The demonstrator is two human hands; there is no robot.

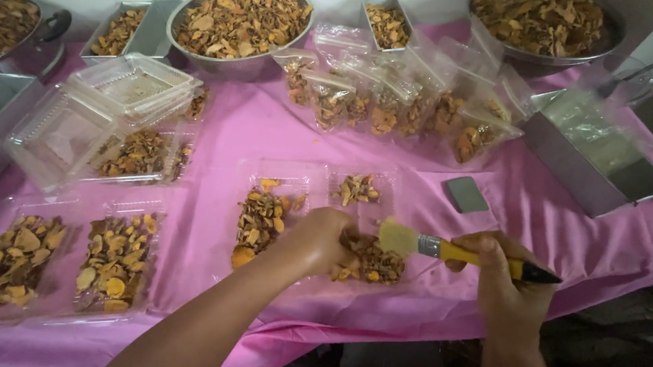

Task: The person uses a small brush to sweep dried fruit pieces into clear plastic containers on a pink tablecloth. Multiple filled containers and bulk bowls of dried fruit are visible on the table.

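**Brush and dried slices at the near edge of the pink table**

The right hand (503,281) has its fingers wrapped tight round the yellow handle of a small flat paintbrush with a metal ferrule and pale bristles (443,249). The handle's dark tip pokes out past the hand to the right, and the bristles point left, over a small heap of dried orange-brown root slices (374,262). The left hand (321,240) lies knuckles-up on that same heap; its fingers curl under and are hidden, so whether they pinch a slice or only press on the pile cannot be told.

The heap sits in a clear, shallow plastic tray (308,182) whose edges almost vanish against the pink plastic tablecloth (232,125); how many compartments it has is hard to make out. To the left, two more clear trays of slices (65,262) lie side by side, and behind them a stack of clear hinged boxes (100,109) blurs together.

Farther back stands a round steel bowl heaped with slices (240,21); a second steel bowl (540,23) is cut off by the top edge, and a third bowl (7,28) by the left edge. A row of clear zip bags partly filled with slices (392,104) leans in between. At right is a rectangular steel tin (592,158), its contents a pale blur, and a small grey square (466,194) lies near it.
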